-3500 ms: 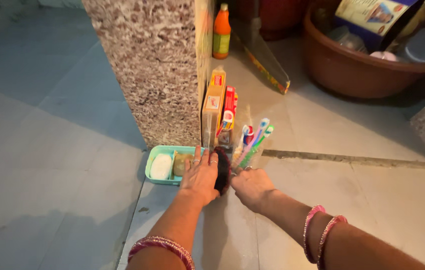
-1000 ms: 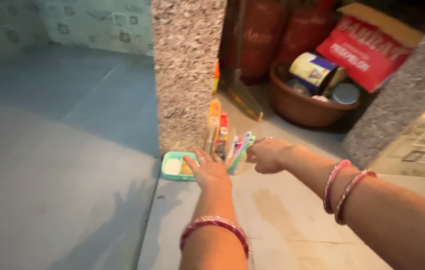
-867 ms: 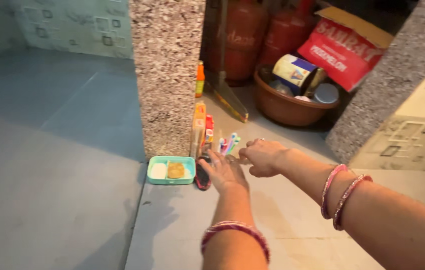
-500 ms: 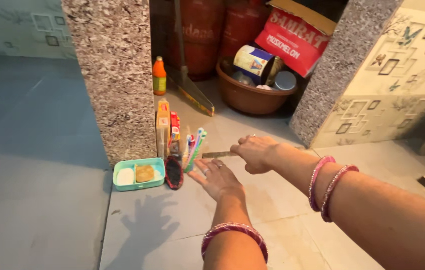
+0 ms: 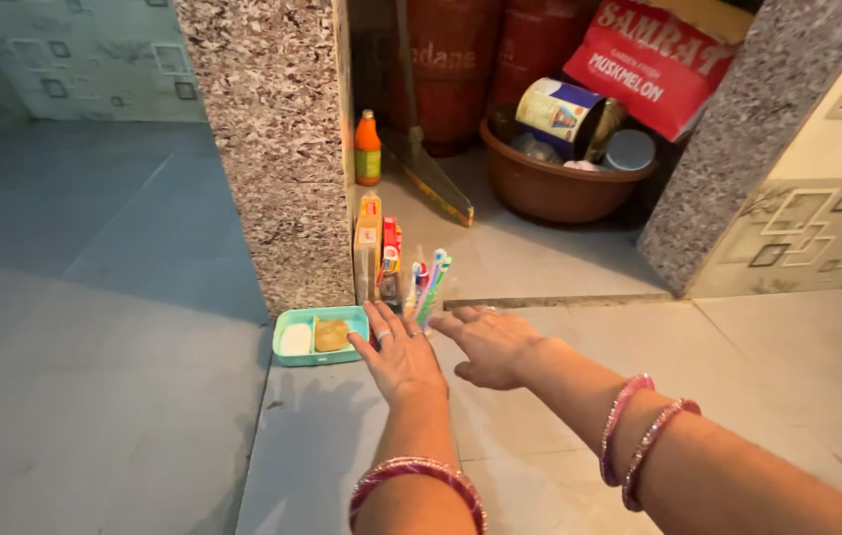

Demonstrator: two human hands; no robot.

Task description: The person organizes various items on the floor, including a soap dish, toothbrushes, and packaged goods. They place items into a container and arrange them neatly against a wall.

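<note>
Turquoise plastic catches my eye first: one soap tray (image 5: 320, 349) sits on the floor at the foot of the speckled granite pillar (image 5: 272, 139), left of the frame's centre, and its two compartments hold two bars, a white soap (image 5: 295, 339) on the left and a tan soap (image 5: 330, 334) on the right. My left hand (image 5: 398, 357) lies just right of that tray with its fingers spread wide and flat, gripping nothing, the fingertips close to the tray's right edge; I cannot tell whether they touch it. My right hand (image 5: 488, 344) hovers beside it, near the middle of the frame, fingers loosely extended and open, empty as well. Just above my two hands stands a cluster of toothbrushes (image 5: 429, 282), about three or four in blue, pink and green; the holder around them is too hard to make out. Against the pillar lean two upright cartons, a tall yellow box (image 5: 368, 253) and a red box (image 5: 390, 248). Further back, upper centre, one orange bottle (image 5: 368, 149) stands by the pillar. In the upper right one brown basin (image 5: 560, 183) holds one printed tin (image 5: 558, 109) and a white round container (image 5: 629, 149), with other small things I cannot identify. Behind it stand two red gas cylinders (image 5: 461, 69) and one red sack (image 5: 659, 54). I count one bangle on my left wrist and two on my right.
</note>
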